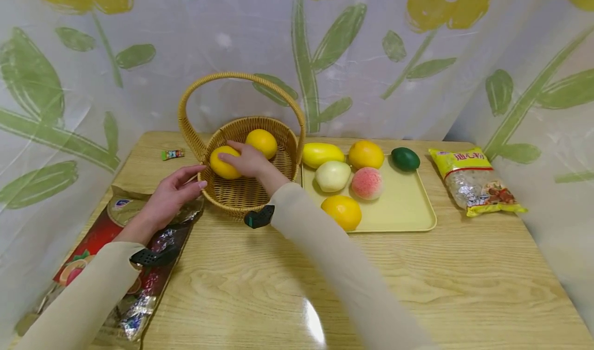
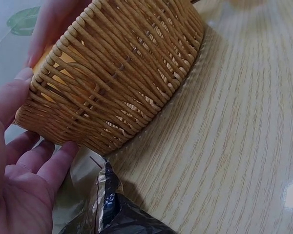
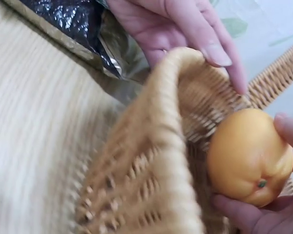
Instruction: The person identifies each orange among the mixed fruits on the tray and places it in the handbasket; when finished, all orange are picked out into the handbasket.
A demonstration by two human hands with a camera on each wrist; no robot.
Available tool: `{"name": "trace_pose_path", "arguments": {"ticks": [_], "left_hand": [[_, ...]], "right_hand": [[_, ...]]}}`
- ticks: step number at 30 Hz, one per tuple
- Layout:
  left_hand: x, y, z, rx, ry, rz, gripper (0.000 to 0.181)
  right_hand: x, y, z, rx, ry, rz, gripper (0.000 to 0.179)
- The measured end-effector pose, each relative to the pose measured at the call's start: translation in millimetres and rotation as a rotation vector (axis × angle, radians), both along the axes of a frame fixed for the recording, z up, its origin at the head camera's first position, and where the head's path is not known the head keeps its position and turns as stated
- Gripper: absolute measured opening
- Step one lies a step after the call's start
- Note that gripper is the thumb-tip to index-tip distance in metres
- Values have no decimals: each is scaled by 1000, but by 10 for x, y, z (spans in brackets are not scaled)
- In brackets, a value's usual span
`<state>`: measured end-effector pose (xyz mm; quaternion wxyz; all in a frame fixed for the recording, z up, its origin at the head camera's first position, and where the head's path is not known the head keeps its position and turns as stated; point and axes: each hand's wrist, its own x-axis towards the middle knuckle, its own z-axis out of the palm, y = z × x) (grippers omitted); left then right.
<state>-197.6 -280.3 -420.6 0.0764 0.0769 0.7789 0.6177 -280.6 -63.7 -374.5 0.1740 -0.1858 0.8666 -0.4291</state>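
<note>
A round wicker basket (image 1: 241, 191) with a tall arched handle stands at the back of the table. My right hand (image 1: 254, 160) reaches inside and holds an orange (image 1: 221, 165), its thumb and fingers on opposite sides; the fruit's green stem end shows in the right wrist view. Behind it in the basket lies a second orange (image 1: 262, 143). At the basket's left side, my left hand (image 1: 170, 198) grips the rim, thumb at the top edge and fingers against the outer weave (image 2: 112, 73).
Right of the basket, a yellow tray (image 1: 403, 205) bears several fruits, among them a peach (image 1: 367, 183) and a dark green fruit (image 1: 406, 159). Farther right lies a yellow-and-clear food bag (image 1: 478, 180). A large red-brown bag (image 1: 153, 283) lies under my left arm, near a small wrapped snack (image 1: 173, 154).
</note>
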Motion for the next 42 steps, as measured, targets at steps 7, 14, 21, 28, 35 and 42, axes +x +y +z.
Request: {"name": "trace_pose_path", "arguments": {"ticks": [7,14,21,28,35,42], "left_hand": [[-3,0,-1,6,6,3,55],[-3,-2,-2,6,2,9,54],[-2,-13,5,-8,3,14,55],[-7,-5,-26,8,5,10,54],[18,-14,-1,-12,9,12,55],[17,13,24,-53,-6,19,59]], "right_hand": [[10,-129,-83,-84,-38,-137,58],[12,-196,-90,-99,-53,-171,60],[21,-199,-87,2,2,-130,60],[22,-159,-35,181,79,-46,60],[143,-87,241,273,87,133,62],[471,297,550,220,147,328,65]]}}
